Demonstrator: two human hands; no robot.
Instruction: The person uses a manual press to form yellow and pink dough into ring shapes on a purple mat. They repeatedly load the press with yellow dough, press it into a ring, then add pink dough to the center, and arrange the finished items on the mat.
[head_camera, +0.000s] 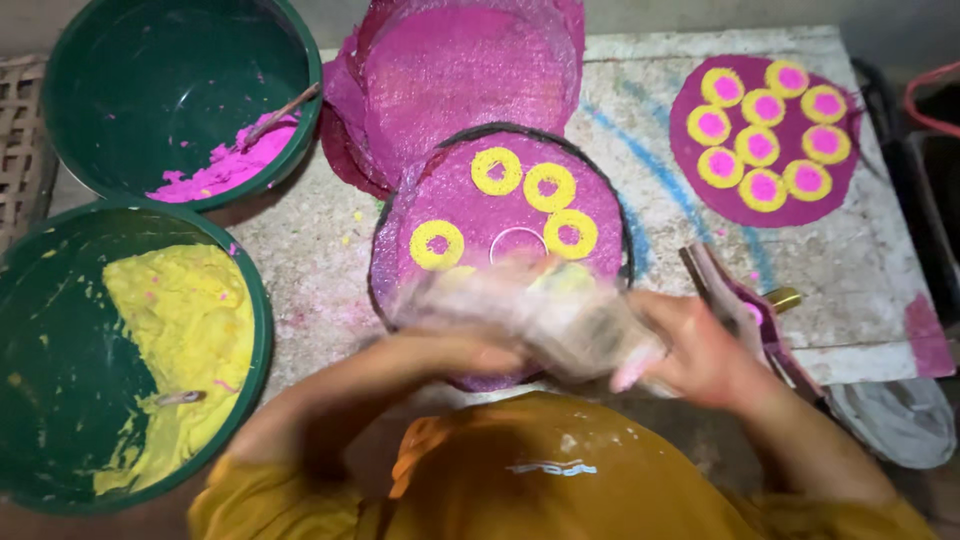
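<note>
Four yellow rings (520, 195) are down on the pink disc (500, 215), against eight filled ones on the finished disc (765, 140), so roughly halfway. Both the left hand (470, 350) and right hand (690, 350) look closed around a blurry clear bag (540, 315) just over the disc's near edge.

Green basin (262, 330) of yellow paste (185, 350)

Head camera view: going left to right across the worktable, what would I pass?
Green basin of yellow paste → green basin of pink paste → round pink sheet with yellow rings → clear bag in both hands → finished pink disc with yellow-and-pink circles → grey bowl.
</note>
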